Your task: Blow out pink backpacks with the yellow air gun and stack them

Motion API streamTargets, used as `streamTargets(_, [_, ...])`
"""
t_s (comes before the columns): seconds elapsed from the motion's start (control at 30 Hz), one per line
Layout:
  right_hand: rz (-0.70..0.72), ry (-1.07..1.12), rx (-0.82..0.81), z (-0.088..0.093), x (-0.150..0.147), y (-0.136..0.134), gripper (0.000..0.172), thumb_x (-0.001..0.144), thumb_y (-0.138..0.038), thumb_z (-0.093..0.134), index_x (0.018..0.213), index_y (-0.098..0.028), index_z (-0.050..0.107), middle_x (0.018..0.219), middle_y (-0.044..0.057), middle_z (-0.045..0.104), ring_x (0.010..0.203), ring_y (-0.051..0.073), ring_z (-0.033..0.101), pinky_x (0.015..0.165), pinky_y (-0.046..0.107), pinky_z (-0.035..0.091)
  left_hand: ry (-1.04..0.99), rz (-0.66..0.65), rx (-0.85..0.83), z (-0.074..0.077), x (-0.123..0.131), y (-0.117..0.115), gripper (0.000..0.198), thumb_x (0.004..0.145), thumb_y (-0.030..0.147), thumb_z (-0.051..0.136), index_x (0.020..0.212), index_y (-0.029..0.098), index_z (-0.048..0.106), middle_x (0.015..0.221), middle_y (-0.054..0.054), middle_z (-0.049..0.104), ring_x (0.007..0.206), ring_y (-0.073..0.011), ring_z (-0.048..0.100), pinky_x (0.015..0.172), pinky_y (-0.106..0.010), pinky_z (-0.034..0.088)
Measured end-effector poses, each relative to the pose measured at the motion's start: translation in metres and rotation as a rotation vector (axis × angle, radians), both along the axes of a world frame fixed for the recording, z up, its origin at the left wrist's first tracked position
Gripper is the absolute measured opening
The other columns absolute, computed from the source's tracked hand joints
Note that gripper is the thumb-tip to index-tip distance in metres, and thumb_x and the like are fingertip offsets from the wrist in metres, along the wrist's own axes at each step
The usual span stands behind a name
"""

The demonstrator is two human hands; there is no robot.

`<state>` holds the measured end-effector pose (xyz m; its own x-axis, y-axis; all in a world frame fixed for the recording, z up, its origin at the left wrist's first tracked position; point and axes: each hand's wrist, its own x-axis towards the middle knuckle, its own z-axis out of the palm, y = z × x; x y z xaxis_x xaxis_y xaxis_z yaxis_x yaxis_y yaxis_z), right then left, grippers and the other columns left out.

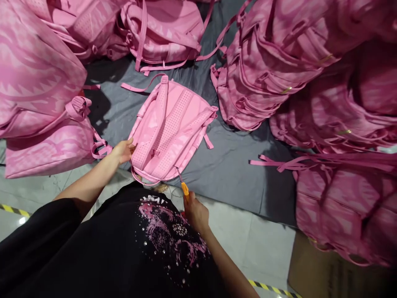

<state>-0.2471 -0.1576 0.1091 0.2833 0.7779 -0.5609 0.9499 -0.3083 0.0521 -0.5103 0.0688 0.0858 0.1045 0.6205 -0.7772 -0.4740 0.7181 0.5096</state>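
A pink backpack (173,128) lies on the grey cloth with its back panel and shoulder straps facing up. My left hand (123,151) grips its left edge near the top-handle end, and some fingers are hidden under the bag. In my right hand (196,211) is a slim tool with an orange handle (185,189) and a thin metal shaft; its exact kind is unclear. The tip of that shaft meets the backpack by the lower end of the right shoulder strap. My right fingers are wrapped round the handle, partly out of sight.
Pink backpacks are piled on the left (43,82), at the back (170,31) and on the right (273,74). Loose straps (279,162) reach over the grey cloth (229,178). A cardboard box (328,265) stands at lower right. Yellow-black tape (14,210) marks the tiled floor.
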Motion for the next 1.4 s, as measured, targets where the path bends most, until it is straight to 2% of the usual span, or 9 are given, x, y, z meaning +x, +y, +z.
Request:
streamTargets(0.07, [-0.021,-0.013,0.051,-0.017,-0.009,0.007,0.03,0.107,-0.036,0.03,0.116,-0.016,0.051,0.092,0.01,0.073,0.083,0.022,0.074,0.059,0.026,0.041,-0.06,-0.064,-0.023,0.0,-0.001,0.0,0.023,0.097,0.032,0.048,0.087,0.014,0.058,0.07,-0.006,0.059,0.06,-0.017,0.06,0.058,-0.029,0.056])
streamTargets(0.2, [-0.098,-0.04,0.136,-0.047,-0.021,0.02,0.032,0.107,-0.038,0.031,0.117,-0.014,0.049,0.091,0.011,0.073,0.082,0.023,0.073,0.059,0.026,0.042,-0.244,-0.14,0.006,-0.003,0.004,-0.001,0.027,0.099,0.034,0.044,0.086,0.014,0.057,0.075,-0.009,0.066,0.071,-0.0213,0.069,0.077,-0.039,0.06])
streamTargets(0.4, [-0.173,-0.038,0.159,-0.065,-0.025,0.035,0.031,0.106,-0.041,0.033,0.117,-0.015,0.048,0.09,0.012,0.074,0.083,0.024,0.073,0.062,0.027,0.042,-0.451,-0.217,0.034,-0.017,0.02,0.01,0.04,0.1,0.046,0.04,0.105,0.011,0.06,0.086,-0.015,0.074,0.094,-0.0302,0.074,0.094,-0.052,0.055])
streamTargets(0.6, [-0.225,-0.046,0.193,-0.063,-0.028,0.034,0.031,0.106,-0.042,0.034,0.115,-0.017,0.049,0.089,0.011,0.074,0.083,0.025,0.073,0.061,0.027,0.041,-0.504,-0.194,0.1,-0.034,0.022,0.014,0.053,0.099,0.051,0.038,0.123,0.009,0.059,0.095,-0.017,0.076,0.106,-0.0309,0.071,0.104,-0.051,0.049])
streamTargets(0.77, [-0.36,-0.014,0.214,-0.06,-0.03,0.031,0.033,0.106,-0.042,0.032,0.118,-0.016,0.049,0.09,0.011,0.074,0.084,0.024,0.073,0.062,0.027,0.04,-0.701,-0.313,0.216,-0.038,0.017,0.009,0.079,0.094,0.069,0.034,0.139,0.006,0.051,0.123,-0.024,0.068,0.127,-0.0361,0.058,0.114,-0.059,0.035])
streamTargets(0.87, [-0.374,0.028,0.214,-0.054,-0.028,0.029,0.033,0.106,-0.042,0.034,0.118,-0.016,0.05,0.092,0.011,0.073,0.085,0.024,0.072,0.063,0.027,0.039,-0.681,-0.362,0.216,-0.036,0.019,0.008,0.086,0.092,0.074,0.029,0.14,0.006,0.05,0.127,-0.025,0.066,0.131,-0.036,0.056,0.114,-0.059,0.034])
streamTargets(1.07, [-0.404,0.086,0.255,-0.037,-0.022,0.022,0.036,0.106,-0.039,0.033,0.122,-0.013,0.051,0.098,0.013,0.073,0.089,0.024,0.071,0.065,0.028,0.039,-0.546,-0.357,0.225,-0.029,0.025,0.008,0.089,0.087,0.08,0.029,0.134,0.009,0.056,0.119,-0.023,0.069,0.121,-0.0337,0.063,0.105,-0.054,0.045])
streamTargets(1.27, [-0.454,0.112,0.261,-0.037,-0.019,0.025,0.036,0.105,-0.039,0.035,0.12,-0.013,0.053,0.097,0.014,0.072,0.088,0.025,0.07,0.062,0.028,0.036,-0.535,-0.347,0.208,-0.029,0.031,0.008,0.089,0.088,0.079,0.031,0.134,0.007,0.056,0.12,-0.023,0.069,0.109,-0.0307,0.069,0.103,-0.049,0.048])
streamTargets(1.4, [-0.486,0.14,0.277,-0.032,-0.022,0.002,0.034,0.104,-0.038,0.034,0.119,-0.014,0.054,0.096,0.013,0.072,0.084,0.023,0.069,0.061,0.028,0.033,-0.563,-0.334,0.218,-0.031,0.034,0.009,0.089,0.09,0.077,0.029,0.136,0.004,0.054,0.119,-0.023,0.069,0.1,-0.0281,0.072,0.102,-0.047,0.049])
